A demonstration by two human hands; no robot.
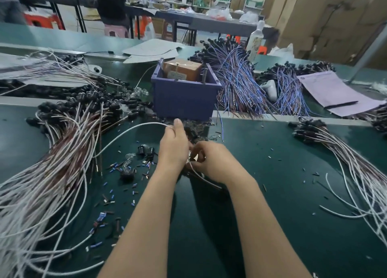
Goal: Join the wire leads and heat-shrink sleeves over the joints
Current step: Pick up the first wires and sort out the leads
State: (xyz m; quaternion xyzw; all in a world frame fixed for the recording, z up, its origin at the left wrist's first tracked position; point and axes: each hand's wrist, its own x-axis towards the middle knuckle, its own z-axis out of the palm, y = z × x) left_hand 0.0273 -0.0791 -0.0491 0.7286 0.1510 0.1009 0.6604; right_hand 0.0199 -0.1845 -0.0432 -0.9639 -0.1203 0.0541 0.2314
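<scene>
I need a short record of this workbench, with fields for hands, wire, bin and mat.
left hand: grips a long white wire arcing leftward
right hand: fingers pinch a thin wire lead beside the left hand
bin: purple plastic bin behind the hands, brown box inside
mat: dark green table mat, small sleeve pieces scattered at left

At twelve o'clock on the green worktop (pixel 272 215) we see a purple plastic bin (pixel 184 97) holding a brown carton (pixel 182 68). At two o'clock lies a pink paper sheet (pixel 335 91) with a dark pen (pixel 340 104) on it. A white bottle (pixel 256 39) stands at one o'clock, with stacked cardboard boxes (pixel 314 16) behind it. Grey card sheets (pixel 150 49) lie at eleven o'clock.
</scene>
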